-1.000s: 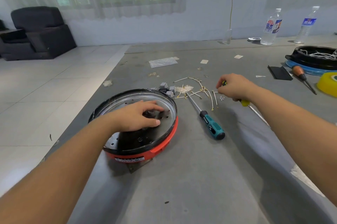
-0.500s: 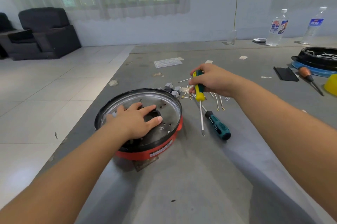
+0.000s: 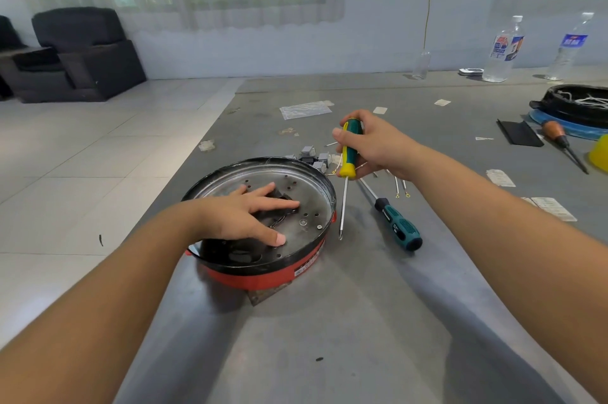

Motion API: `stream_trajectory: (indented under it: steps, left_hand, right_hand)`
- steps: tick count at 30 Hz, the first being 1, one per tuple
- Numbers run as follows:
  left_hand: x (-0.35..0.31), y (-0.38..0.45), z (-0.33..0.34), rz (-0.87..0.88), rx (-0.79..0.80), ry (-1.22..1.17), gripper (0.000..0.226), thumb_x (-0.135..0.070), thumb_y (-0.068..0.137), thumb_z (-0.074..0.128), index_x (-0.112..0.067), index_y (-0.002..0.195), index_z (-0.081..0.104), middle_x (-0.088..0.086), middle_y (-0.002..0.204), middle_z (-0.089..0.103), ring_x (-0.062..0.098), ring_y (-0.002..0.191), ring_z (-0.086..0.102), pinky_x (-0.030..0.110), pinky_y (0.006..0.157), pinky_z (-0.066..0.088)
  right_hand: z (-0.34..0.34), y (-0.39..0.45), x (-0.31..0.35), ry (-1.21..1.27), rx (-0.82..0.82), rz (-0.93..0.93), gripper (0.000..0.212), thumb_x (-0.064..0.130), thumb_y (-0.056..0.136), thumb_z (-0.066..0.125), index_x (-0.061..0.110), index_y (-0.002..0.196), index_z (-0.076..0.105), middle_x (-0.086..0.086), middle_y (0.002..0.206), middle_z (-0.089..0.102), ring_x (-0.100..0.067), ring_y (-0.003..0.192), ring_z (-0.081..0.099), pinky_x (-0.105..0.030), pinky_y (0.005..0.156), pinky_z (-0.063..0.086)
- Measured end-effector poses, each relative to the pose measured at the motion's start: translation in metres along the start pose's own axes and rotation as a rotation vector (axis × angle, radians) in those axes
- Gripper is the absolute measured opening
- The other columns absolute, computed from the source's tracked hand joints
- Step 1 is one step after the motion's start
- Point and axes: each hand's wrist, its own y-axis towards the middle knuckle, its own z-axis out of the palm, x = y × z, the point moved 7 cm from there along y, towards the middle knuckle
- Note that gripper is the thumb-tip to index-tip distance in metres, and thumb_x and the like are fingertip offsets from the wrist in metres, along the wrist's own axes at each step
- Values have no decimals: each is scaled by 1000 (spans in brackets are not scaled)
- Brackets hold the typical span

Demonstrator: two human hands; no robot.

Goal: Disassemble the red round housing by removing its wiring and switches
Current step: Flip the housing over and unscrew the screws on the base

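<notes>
Grey bench (image 3: pixel 329 337): left hand (image 3: pixel 243 217) presses housing (image 3: pixel 263 272), seemingly.

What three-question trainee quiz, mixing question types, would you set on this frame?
1. True or false: the right hand grips the yellow-and-green screwdriver tip down.
2. Where does the left hand rest? A) on the teal screwdriver B) inside the red housing C) on the bare table
3. Fill in: the grey switches lie just beyond the housing's far ____.

Key: 1 true; 2 B; 3 rim.
</notes>
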Motion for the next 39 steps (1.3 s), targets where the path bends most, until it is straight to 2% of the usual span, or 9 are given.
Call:
stream_trajectory:
  steps: [10, 16, 20, 23, 27, 30, 33, 36, 39]
  left_hand:
    - [-4, -3, 1, -138, -118, 28, 70, -84, 84, 52, -78, 144, 18, -16, 173, -7, 35, 159, -14, 63, 126, -3]
    - [1, -3, 6, -282, -221, 174, 74, -101, 75, 24, -80, 144, 4, -13, 173, 0, 42, 156, 2, 68, 121, 13]
    - [1, -1, -1, -284, -228, 204, 79, -102, 72, 30, -78, 145, 10, -8, 172, 8, 42, 155, 6, 68, 119, 14]
    - [-11, 7, -13, -194, -272, 192, 78, -91, 80, 47, -64, 151, 27, -2, 171, 16, 38, 157, 10, 62, 124, 16]
    - [-31, 25, -11, -20, -267, 90, 71, -80, 91, 49, -62, 154, 23, -9, 175, 3, 30, 161, -6, 64, 126, 3]
    - [-29, 35, 7, -47, -180, 147, 75, -92, 84, 30, -70, 151, 5, -15, 173, -10, 31, 160, -14, 64, 124, -6]
    - [-24, 38, 14, -71, -181, 158, 90, -101, 60, 11, -76, 146, -4, -19, 171, -16, 27, 159, -17, 59, 125, -9]
    - [-23, 40, 15, -79, -202, 158, 89, -102, 58, 8, -79, 142, -6, -21, 170, -17, 25, 159, -18, 57, 124, -11]
    - [-21, 42, 16, -81, -216, 148, 83, -101, 59, 9, -83, 138, -7, -22, 170, -16, 23, 159, -18, 57, 125, -11]
  right_hand:
    - [-10, 5, 25, -21, -131, -91, 33, 35, 98, 67, 22, 123, 50, -10, 101, 65, -18, 71, 68, -39, 56, 62]
    - [-14, 12, 32, 86, -229, -99, 32, 31, 98, 68, 18, 120, 49, -24, 123, 60, -23, 65, 67, -38, 53, 60]
    - [-16, 15, 32, 56, -300, -145, 34, 30, 98, 67, 18, 122, 47, -22, 123, 56, -24, 68, 67, -36, 50, 60]
    - [-17, 16, 33, -17, -337, -204, 35, 31, 98, 66, 19, 123, 46, -11, 112, 52, -24, 77, 65, -36, 49, 60]
    - [-17, 14, 35, -76, -352, -271, 34, 32, 98, 66, 22, 123, 45, -1, 97, 45, -22, 73, 62, -32, 47, 59]
    - [-16, 12, 38, -115, -350, -317, 33, 34, 98, 66, 25, 121, 45, -1, 94, 45, -23, 75, 62, -33, 49, 60]
    - [-15, 11, 43, -164, -359, -353, 34, 38, 98, 65, 27, 122, 43, 0, 92, 46, -33, 83, 67, -43, 57, 63]
    - [-13, 9, 48, -209, -364, -379, 36, 42, 97, 64, 29, 123, 42, 2, 90, 47, -37, 87, 68, -52, 68, 63]
    - [-11, 7, 50, -217, -365, -407, 35, 42, 97, 64, 31, 122, 42, 3, 86, 45, -37, 83, 68, -52, 66, 62]
